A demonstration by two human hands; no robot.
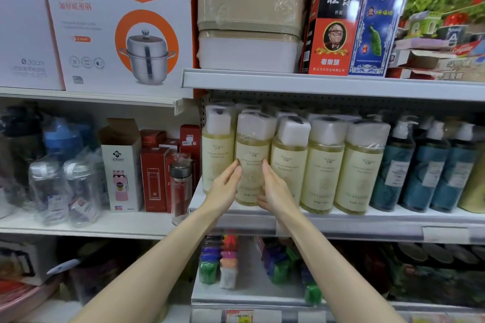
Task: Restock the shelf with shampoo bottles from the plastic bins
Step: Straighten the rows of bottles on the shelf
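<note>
The big white box (115, 23) on the upper left shelf reads "GOBOS 刚博士" across its top. The neighbouring box (26, 34) at the left edge carries "30cm". On the top right shelf, the red-and-black card box (333, 34) shows "旺乐" and "扑克". A red carton (464, 48) near the right edge reads "Colgate". On the middle left shelf, the small white box (120, 165) says "XiKeer". The pale shampoo bottles (322, 162) are each labelled "CAMELLIA AMINO ACID FRAGRANCE".

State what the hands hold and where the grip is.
One bottle, second from left: left hand on its lower left side, right hand on its lower right.
</note>
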